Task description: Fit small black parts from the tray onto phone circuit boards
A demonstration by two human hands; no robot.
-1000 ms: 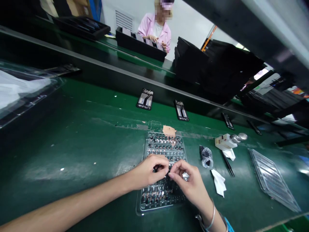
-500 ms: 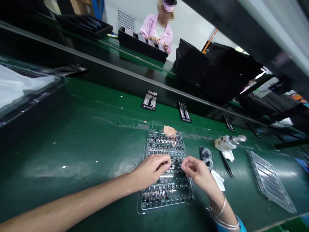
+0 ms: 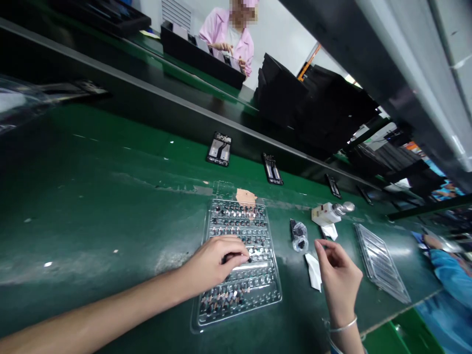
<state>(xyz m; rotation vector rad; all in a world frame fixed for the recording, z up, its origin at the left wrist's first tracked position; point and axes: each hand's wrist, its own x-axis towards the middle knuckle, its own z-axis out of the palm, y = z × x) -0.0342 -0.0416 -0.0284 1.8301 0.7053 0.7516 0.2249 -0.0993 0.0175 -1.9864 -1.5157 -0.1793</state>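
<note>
My left hand (image 3: 221, 258) is over the clear plastic tray (image 3: 254, 293), its fingers pinched on a small dark part (image 3: 250, 260) that shows only at the fingertips. Rows of small black and copper-coloured parts (image 3: 223, 298) lie in the tray's slots. To the right of the tray, my right hand (image 3: 339, 278) is raised with thumb and fingertips closed together; I cannot make out anything between them. Beside it lie a crumpled white tissue (image 3: 313, 272) and a black item with clear wrap (image 3: 300, 237). The tweezers are mostly hidden behind the right fingers.
Open phone bodies (image 3: 220, 149) lie along the back of the green bench. A white bottle (image 3: 326, 214) with a metal top and stacked clear trays (image 3: 381, 263) stand at the right. A co-worker in pink (image 3: 228, 37) sits opposite; a blue sleeve (image 3: 452, 275) shows far right.
My right hand has moved away from the tray to the right, covering most of the tweezers. My left hand stays over the tray. The whole view has shifted somewhat.
</note>
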